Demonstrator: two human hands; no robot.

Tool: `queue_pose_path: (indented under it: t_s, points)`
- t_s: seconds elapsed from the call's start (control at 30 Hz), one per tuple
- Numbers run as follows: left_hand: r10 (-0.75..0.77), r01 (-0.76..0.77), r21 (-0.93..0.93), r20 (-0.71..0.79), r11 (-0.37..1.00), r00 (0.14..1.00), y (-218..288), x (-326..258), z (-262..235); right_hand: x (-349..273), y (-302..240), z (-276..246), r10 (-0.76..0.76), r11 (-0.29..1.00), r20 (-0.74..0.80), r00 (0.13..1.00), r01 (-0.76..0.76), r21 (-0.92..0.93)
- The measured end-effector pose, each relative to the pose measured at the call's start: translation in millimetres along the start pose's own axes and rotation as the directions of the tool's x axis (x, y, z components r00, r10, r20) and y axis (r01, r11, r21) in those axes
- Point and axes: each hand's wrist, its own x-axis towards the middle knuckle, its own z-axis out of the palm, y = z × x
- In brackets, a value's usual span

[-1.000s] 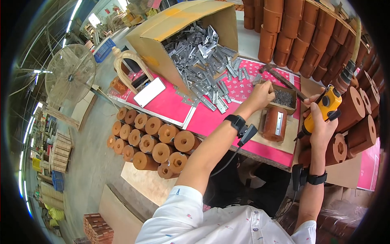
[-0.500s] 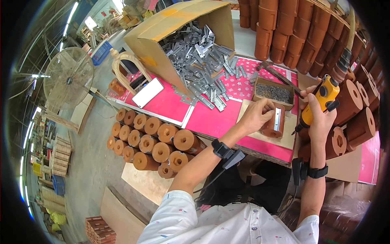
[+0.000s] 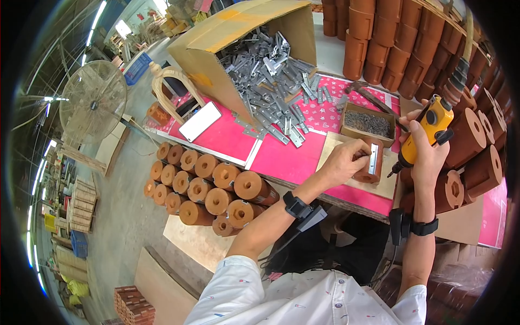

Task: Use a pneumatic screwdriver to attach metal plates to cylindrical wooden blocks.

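Workshop floor spreads below us, w/ a pedestal fan [image 3: 92, 103] off to our left and a pink-topped desk [image 3: 230, 135] straight ahead. On the desk a cardboard box [image 3: 238, 49] lies tipped on its side, so its grey metal brackets [image 3: 271, 81] spill out within easy reach. A small open tray of screws [image 3: 368, 122] sits just behind the work spot, again close to hand.

Our left hand [image 3: 341, 162] has its grip closed around a brown wooden cylinder [image 3: 371, 162] lying on a thin plywood sheet [image 3: 336, 149], pinning a metal bracket strip [image 3: 372, 157] flat against its side so neither can roll or shift. Our right hand [image 3: 425, 149] is wrapped tight on a yellow power screwdriver [image 3: 428, 127], bit angled down-left toward the strip, tip just beside the cylinder; its hose runs up and away overhead.

Finished-looking cylinders are stacked behind the desk [image 3: 390, 43] and at right [image 3: 471, 141], more piled on the floor rack [image 3: 211, 189] in front, approx. arm's reach.
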Motion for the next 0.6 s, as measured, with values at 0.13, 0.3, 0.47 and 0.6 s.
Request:
queue_pose_path:
  t_s: [0.13,0.3,0.47,0.6]
  points:
    - [0.101,-0.100,0.040,-0.031,0.994,0.994,-6.6,-1.3,5.6,-0.5,0.3,0.4,-0.002,1.000,0.027,1.000,0.002,0.011]
    - [0.167,-0.161,0.209,-0.011,0.965,0.986,1.6,-1.8,12.9,-1.5,-5.4,1.8,-0.013,0.999,-0.016,1.000,0.013,0.031]
    - [0.023,-0.023,0.061,0.003,0.998,1.000,-12.5,-3.7,15.1,0.6,-8.1,5.7,0.057,0.998,-0.060,0.997,-0.059,-0.029]
    - [0.037,-0.029,0.133,-0.058,0.991,0.998,11.0,-9.5,9.0,6.1,-4.7,18.0,0.012,0.996,-0.070,0.997,-0.006,0.089]
